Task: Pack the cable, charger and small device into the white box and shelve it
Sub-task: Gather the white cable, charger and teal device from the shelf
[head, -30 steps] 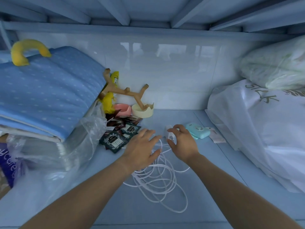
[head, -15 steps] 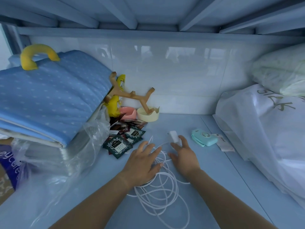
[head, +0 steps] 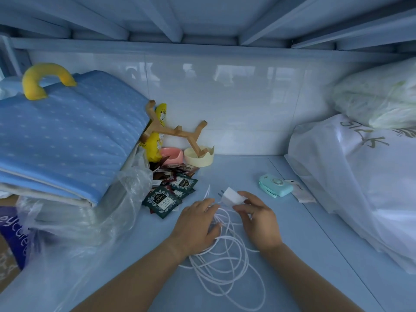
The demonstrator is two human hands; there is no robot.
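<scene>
White cable (head: 225,264) lies in loose loops on the blue shelf surface (head: 304,255), nearest the camera, between both forearms. Left hand (head: 195,224) palm-down on the loops, fingers curled around a bunch of strands; half a second ago it lay flatter with fingers spread. Right hand (head: 261,219) now pinches the white charger (head: 233,197) between thumb and fingers, raised with its prongs pointing left; before, the charger sat on the surface just past the fingertips. Just behind the left hand, dark tea sachets (head: 171,194) in a scattered pile, front one reads "CHALI". Right of the charger, small teal device (head: 275,186) flat on the shelf, well apart from the hands, unmoved, with a white packet (head: 302,193) beside it. Further back: pink dish (head: 172,154), cream dish (head: 199,157), wooden branch-shaped stand (head: 177,131) leaning, yellow snack bag (head: 156,134). Left: folded blue dotted bedding (head: 67,140) in clear plastic, yellow curved plush (head: 45,77) on top; partial lettering "eycare" on a blue bag (head: 15,235). Right: white bag (head: 360,176) with gold writing, not legible. White box not in view.
</scene>
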